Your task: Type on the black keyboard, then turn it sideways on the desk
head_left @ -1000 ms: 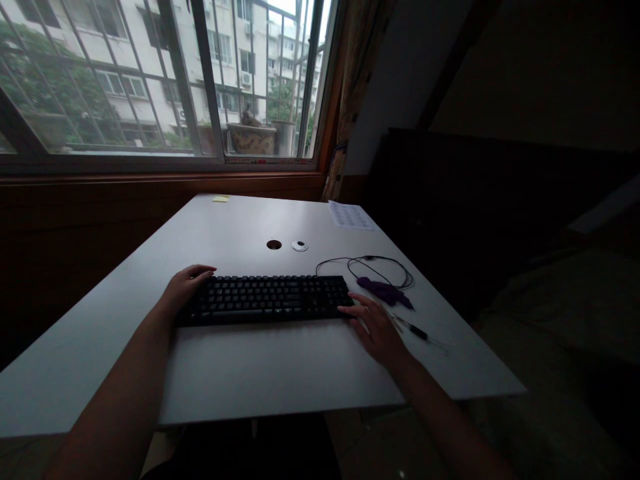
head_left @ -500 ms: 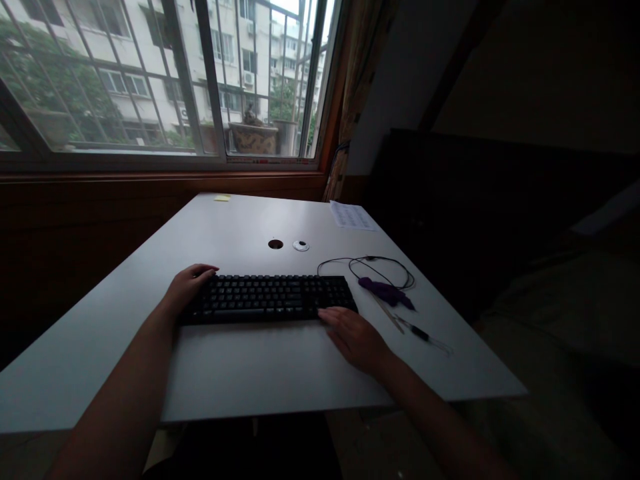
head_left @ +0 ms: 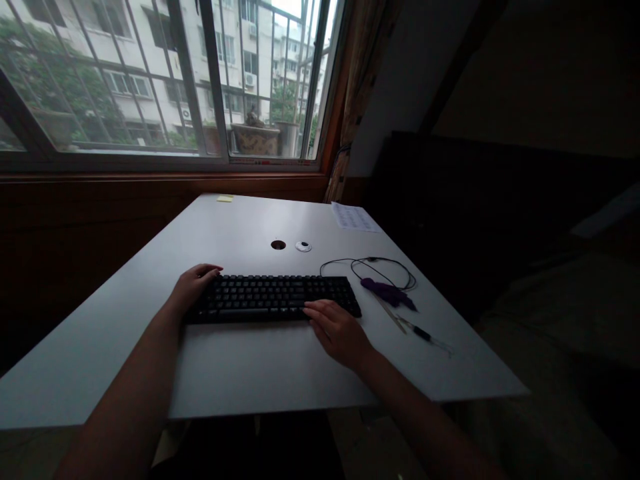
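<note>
A black keyboard (head_left: 275,297) lies across the middle of a white desk (head_left: 240,373). My left hand (head_left: 193,287) rests over the keyboard's left end, fingers curled on its far corner. My right hand (head_left: 336,330) lies flat at the keyboard's near right edge, fingertips touching the front row of keys. Neither hand holds anything. To the right of the keyboard lie a purple object (head_left: 387,292), a looped black cable (head_left: 380,267) and a thin pen-like tool (head_left: 423,333).
A round cable hole (head_left: 278,245) and a white cap (head_left: 303,247) sit behind the keyboard. A printed sheet (head_left: 354,217) and a yellow note (head_left: 225,198) lie at the far edge. A barred window (head_left: 165,80) faces the desk; dark furniture stands at the right.
My right hand has slid left along the keyboard's front edge, from beside its right end onto the front keys. My left hand has stayed at the left end.
</note>
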{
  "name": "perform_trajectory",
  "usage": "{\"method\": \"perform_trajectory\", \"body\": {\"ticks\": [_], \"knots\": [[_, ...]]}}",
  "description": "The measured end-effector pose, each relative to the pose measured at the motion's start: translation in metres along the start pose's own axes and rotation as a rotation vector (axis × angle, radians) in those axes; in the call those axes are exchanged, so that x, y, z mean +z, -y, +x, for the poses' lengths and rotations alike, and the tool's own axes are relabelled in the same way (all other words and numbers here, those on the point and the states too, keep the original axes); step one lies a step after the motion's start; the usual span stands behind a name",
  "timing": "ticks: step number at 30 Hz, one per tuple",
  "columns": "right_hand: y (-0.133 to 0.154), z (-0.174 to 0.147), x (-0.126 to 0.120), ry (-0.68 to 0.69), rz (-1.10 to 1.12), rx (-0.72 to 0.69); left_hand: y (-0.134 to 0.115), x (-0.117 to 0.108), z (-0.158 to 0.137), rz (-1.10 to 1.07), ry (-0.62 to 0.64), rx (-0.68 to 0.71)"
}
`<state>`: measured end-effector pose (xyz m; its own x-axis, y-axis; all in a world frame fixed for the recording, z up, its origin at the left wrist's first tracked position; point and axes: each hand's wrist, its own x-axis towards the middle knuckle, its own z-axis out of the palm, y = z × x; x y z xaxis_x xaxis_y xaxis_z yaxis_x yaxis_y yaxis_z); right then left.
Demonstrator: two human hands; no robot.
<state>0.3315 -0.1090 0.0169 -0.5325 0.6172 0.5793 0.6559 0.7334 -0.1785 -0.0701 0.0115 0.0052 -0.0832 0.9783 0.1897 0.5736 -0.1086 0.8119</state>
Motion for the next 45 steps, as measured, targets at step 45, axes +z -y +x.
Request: {"method": "perform_trajectory", "body": {"ticks": [45], "knots": [[0.062,0.054,0.056,0.085,0.049,-0.005,0.015,-0.019,-0.002,-0.907,-0.107,-0.212]]}}
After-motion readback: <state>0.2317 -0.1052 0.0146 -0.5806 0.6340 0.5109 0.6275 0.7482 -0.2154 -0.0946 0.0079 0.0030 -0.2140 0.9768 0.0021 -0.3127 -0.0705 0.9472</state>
